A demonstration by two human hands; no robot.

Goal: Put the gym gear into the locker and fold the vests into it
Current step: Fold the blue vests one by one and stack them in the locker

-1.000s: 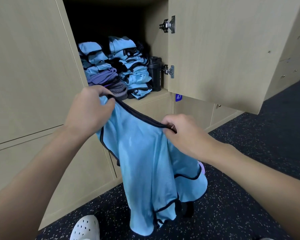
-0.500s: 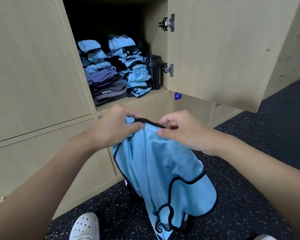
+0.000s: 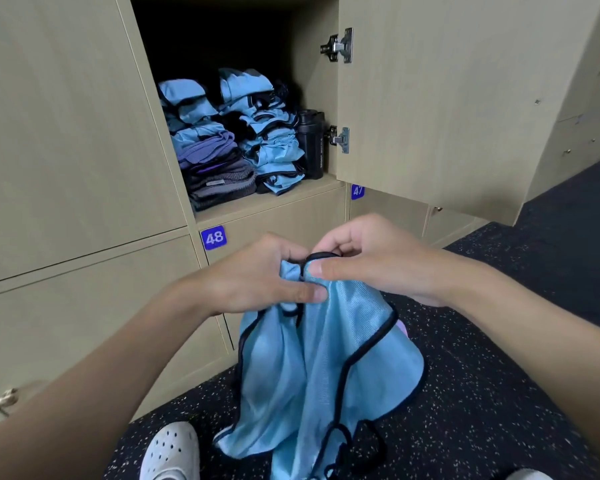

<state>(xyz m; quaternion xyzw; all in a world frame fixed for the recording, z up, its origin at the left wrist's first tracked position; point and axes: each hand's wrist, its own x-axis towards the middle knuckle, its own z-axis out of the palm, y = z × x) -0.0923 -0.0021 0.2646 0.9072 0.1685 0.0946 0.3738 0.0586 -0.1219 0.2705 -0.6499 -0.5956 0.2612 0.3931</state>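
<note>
Mid-fold on one light-blue vest (image 3: 326, 358), held in the air in front of the open locker (image 3: 274, 202), below its shelf and above the speckled floor (image 3: 499, 375). Pinched at the black-trimmed top edge by the left hand (image 3: 253, 282) and the right hand (image 3: 371, 261), thumbs and fingertips curled onto the cloth, the two hands touching or nearly so. Probably the two top corners together, so a first fold in half. Next, likely: smoothing the hanging length, doubling it into a small packet, then lifting it to the shelf. Calls for a firm hold on both layers, given the slippery-looking fabric. Thin and shiny, fine ribbed weave, dark piping along the openings and hem, lower end loose and crumpled near a white shoe (image 3: 170, 452). Inside the locker, two stacks of folded clothes (image 3: 271, 147), mostly the same blue, with a black bottle (image 3: 310, 143) just beside them.
</note>
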